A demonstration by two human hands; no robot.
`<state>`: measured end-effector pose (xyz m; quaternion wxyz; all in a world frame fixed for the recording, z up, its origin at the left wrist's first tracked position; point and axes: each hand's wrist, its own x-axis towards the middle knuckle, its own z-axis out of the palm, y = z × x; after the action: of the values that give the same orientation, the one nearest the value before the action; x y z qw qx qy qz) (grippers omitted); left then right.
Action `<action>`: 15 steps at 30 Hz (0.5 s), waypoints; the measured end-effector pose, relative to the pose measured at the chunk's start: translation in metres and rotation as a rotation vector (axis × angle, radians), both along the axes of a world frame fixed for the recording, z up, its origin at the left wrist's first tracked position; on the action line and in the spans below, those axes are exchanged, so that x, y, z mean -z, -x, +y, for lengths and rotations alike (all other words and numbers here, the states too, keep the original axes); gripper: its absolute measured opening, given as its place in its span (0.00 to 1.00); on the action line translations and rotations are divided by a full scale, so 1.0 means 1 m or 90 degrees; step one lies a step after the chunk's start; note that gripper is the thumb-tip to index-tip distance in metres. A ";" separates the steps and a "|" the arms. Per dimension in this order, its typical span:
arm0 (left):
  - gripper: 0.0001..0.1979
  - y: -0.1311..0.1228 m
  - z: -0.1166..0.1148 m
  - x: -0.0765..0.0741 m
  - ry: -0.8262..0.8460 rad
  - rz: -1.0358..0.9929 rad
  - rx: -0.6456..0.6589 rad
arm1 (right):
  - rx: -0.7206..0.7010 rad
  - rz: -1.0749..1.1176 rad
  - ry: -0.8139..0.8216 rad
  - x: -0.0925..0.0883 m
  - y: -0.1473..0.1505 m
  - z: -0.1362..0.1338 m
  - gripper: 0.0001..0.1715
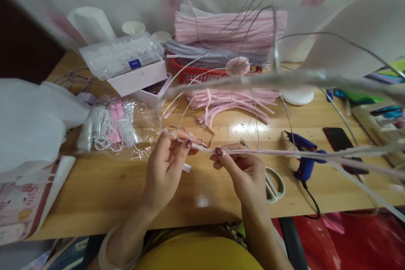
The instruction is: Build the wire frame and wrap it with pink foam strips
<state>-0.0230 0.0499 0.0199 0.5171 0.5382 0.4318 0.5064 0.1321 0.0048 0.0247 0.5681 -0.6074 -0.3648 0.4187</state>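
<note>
A wire frame [275,38] of thin metal strands and a thicker pale rod spreads across the view. Its lower edge is a ribbon-wrapped wire [272,152] that runs between my hands. My left hand [164,173] is closed, pinching a pale pink ribbon [202,148] against this edge between thumb and fingers. A short way to the right, my right hand [247,173] also pinches the wrapped wire, thumb on top. The fingertips under the wire are partly hidden. Scissors [274,185] with pale handles lie just beyond my right hand, their blades mostly covered.
A blue glue gun [305,156] and a dark phone [343,145] lie right. Pink strips [234,101] lie before a red basket [196,76] of pink and grey bundles. At left are bagged bead strings [110,128] and a clear bead case [122,55] on boxes.
</note>
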 end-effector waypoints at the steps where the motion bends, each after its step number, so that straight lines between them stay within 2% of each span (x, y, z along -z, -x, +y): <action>1: 0.05 -0.001 0.001 0.001 0.013 -0.005 0.018 | 0.005 -0.010 -0.002 0.001 0.000 0.001 0.11; 9: 0.07 -0.007 0.003 0.000 0.074 -0.022 0.099 | 0.019 -0.040 -0.002 0.008 -0.005 0.001 0.10; 15: 0.09 -0.010 0.002 0.001 0.069 -0.037 0.097 | 0.007 -0.079 0.005 0.006 -0.003 0.000 0.14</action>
<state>-0.0132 0.0521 0.0189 0.5951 0.5256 0.4010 0.4568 0.1353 0.0047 0.0188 0.5442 -0.6365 -0.3939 0.3788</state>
